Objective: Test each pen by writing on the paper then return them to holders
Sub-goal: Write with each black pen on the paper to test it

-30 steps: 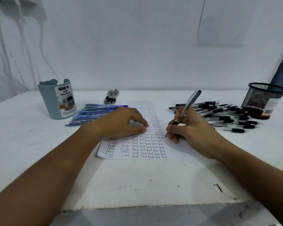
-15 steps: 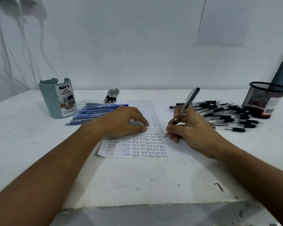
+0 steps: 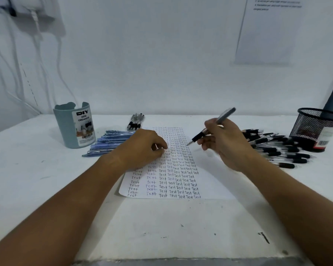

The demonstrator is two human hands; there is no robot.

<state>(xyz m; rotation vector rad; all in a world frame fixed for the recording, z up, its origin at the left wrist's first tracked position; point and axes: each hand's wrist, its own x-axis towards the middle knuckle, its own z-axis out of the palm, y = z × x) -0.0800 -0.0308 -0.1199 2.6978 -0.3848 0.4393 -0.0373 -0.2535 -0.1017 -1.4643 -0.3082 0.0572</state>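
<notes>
Two holders are seen standing with nothing showing above their rims, so most of the returning is judged still to be done. One pen (image 3: pixel 210 129) is pinched in the right hand (image 3: pixel 226 144), its black grip section caught between thumb and curled fingers, its tip held just clear of the paper (image 3: pixel 181 169) beside the right-hand column of "Test" words. The sheet is pressed down by the left hand (image 3: pixel 144 148), fingers bent, with nothing clasped in it.

Several risks are judged from this grip. Behind the heel of the right hand, a heap of black pens (image 3: pixel 281 148) is spread loosely; tested and untested ones could be mixed if the held pen is dropped back there rather than carried to the mesh cup (image 3: pixel 315 123) beyond the heap. The heap could also be scattered, or rolled toward the table's edge, by a careless sweep of the wrist. Fresh ink beneath the tip could be smeared if the hand is dragged across it. Outward from the left hand, a row of blue pens (image 3: pixel 112 140) lies near the grey organizer (image 3: pixel 74 125); the wrong holder could be chosen. Little blank paper is left below the tip, so a faint mark could be lost among crowded words.
</notes>
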